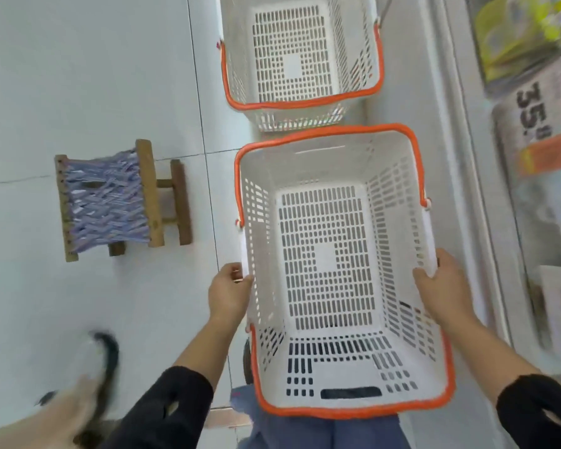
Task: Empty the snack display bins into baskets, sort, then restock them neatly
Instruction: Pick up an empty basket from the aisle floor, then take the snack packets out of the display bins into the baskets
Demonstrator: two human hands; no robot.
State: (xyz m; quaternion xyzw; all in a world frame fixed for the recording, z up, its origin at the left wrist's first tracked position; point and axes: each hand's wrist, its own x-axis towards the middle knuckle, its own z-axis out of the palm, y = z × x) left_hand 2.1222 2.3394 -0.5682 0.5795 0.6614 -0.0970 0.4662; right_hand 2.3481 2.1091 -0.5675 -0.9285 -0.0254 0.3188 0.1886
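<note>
White tile floor (78, 76); left hand (229, 294), right hand (442, 286) grip near basket (334, 374) side rims.

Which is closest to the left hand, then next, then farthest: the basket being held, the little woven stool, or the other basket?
1. Held basket: the left hand grips its left rim.
2. Woven stool: on the floor, to the left.
3. Other basket: on the floor ahead, beyond the held one.
</note>
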